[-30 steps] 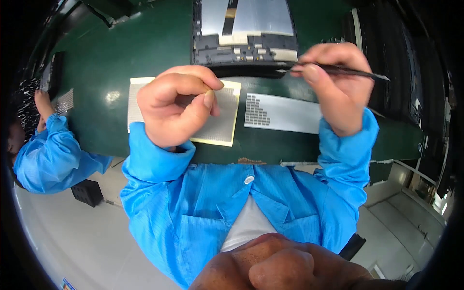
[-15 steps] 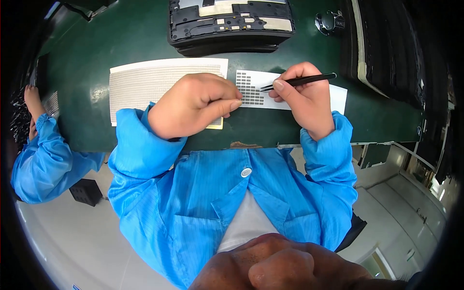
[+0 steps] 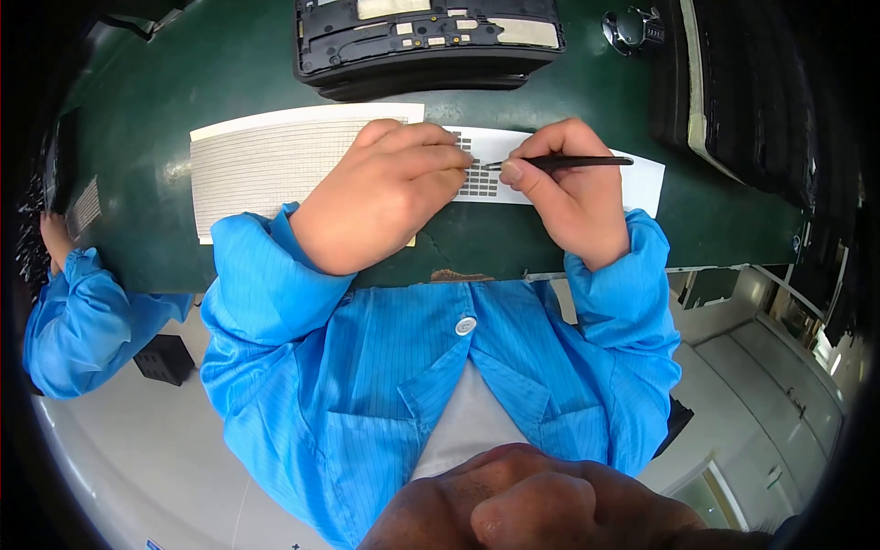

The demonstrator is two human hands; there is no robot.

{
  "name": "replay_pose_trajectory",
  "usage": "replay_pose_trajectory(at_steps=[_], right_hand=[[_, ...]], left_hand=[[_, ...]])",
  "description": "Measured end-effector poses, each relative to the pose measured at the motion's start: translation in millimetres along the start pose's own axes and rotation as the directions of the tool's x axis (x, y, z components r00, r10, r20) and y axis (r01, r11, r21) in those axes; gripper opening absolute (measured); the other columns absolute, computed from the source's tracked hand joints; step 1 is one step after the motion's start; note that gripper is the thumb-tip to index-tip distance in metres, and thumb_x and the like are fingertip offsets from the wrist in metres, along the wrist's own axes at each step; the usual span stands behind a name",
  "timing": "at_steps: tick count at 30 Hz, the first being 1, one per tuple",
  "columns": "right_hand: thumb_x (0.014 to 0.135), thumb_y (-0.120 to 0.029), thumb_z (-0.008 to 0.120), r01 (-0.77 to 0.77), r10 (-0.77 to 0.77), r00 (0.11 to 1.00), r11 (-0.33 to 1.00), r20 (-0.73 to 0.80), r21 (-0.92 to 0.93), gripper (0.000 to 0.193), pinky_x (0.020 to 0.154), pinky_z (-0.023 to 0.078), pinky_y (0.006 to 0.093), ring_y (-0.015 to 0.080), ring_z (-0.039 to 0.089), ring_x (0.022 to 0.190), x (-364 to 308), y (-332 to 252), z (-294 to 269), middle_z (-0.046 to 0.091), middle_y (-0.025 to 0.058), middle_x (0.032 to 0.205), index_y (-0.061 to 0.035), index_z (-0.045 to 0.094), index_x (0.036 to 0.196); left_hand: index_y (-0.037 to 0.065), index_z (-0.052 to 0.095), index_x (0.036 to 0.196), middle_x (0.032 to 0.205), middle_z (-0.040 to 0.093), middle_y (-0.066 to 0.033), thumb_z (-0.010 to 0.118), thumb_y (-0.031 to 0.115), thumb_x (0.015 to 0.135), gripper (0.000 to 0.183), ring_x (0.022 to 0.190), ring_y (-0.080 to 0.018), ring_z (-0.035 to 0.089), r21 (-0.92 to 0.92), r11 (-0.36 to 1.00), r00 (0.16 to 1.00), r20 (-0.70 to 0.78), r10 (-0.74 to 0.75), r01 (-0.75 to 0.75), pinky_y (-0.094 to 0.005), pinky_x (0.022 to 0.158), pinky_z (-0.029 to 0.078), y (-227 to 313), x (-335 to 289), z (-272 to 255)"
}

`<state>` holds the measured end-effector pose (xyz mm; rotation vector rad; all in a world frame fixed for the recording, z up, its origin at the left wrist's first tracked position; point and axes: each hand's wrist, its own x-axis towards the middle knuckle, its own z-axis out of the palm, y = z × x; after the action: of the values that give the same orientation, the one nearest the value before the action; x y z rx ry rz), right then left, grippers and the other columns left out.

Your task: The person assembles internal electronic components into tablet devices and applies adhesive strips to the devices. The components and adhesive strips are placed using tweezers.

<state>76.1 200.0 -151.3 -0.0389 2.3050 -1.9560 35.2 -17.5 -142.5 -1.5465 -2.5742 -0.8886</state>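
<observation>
A pair of black tweezers (image 3: pixel 587 161) is held by my right hand (image 3: pixel 582 188), closed round it with the thumb and fingers near its tips. Its points reach the grey labels (image 3: pixel 478 184), set in rows on a narrow white sheet (image 3: pixel 642 179). My left hand (image 3: pixel 385 192) lies back upward with fingers stretched out, their tips over the labels close to the tweezers' points. Its thumb is hidden beneath. Under and beside that hand lies a larger lined sheet (image 3: pixel 266 156) with a pale border.
A stack of black plastic panels (image 3: pixel 422 64) with pale patches stands at the far middle of the green table (image 3: pixel 513 238). Dark stacked pieces (image 3: pixel 761 101) rise at the right, near a round metal object (image 3: pixel 628 32). At the left edge another person's blue sleeve (image 3: pixel 78 321) shows.
My left hand has turned from a pinch to stretched fingers and moved slightly right over the labels. The tweezers have tipped flatter and shifted left. The lined sheet has slid a little left.
</observation>
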Motion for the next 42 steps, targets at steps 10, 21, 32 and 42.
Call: replay_pose_trajectory(at_steps=[10,21,32,42], right_hand=[[0.08,-0.002,0.066,-0.05,0.05,0.999,0.999,-0.007,-0.01,0.013,0.061,0.047,0.0246,0.0121,0.058,0.068,2.7,-6.1,1.1,0.059,0.0077,0.073,0.001,0.054,0.083],[0.083,0.005,0.059,0.294,-0.267,0.956,0.898,-0.124,0.327,0.011,0.063,0.053,0.0275,0.0169,0.063,0.07,18.7,-48.8,-13.5,0.061,0.0135,0.079,0.0015,0.049,0.087],[0.08,-0.007,0.067,0.383,-0.38,0.919,0.923,0.105,-0.016,0.014,0.058,0.046,0.0242,0.012,0.059,0.066,87.5,-69.5,2.0,0.059,0.0071,0.071,0.0017,0.056,0.082],[0.078,-0.009,0.07,0.433,-0.415,0.9,0.888,0.133,-0.154,0.016,0.054,0.042,0.0248,0.011,0.052,0.062,87.0,-65.6,3.2,0.057,0.0063,0.073,0.0009,0.058,0.08]], left_hand=[[0.003,0.063,0.091,0.102,0.063,-0.0072,0.069,0.006,0.067,0.025,0.101,-0.0263,0.056,-0.057,0.997,0.999,0.022,-0.048,0.05,-0.0372,0.084,0.041,-1.0,2.2,-2.0],[0.002,0.061,0.081,0.082,0.062,-0.0108,0.066,0.008,0.076,0.01,0.078,-0.0303,0.058,-0.437,0.899,0.996,0.082,0.034,0.006,-0.0398,0.069,0.045,0.0,-0.4,-18.7],[0.005,0.062,0.09,0.101,0.06,-0.0086,0.07,0.001,0.063,0.028,0.095,-0.0309,0.056,0.05,0.998,0.847,-0.531,0.003,0.027,-0.0403,0.08,0.044,-12.5,6.4,-36.5],[0.008,0.062,0.099,0.106,0.057,-0.0071,0.074,0.008,0.061,0.04,0.105,-0.029,0.051,0.201,0.957,0.86,-0.503,-0.083,0.21,-0.0415,0.086,0.034,-16.8,11.8,-23.4]])
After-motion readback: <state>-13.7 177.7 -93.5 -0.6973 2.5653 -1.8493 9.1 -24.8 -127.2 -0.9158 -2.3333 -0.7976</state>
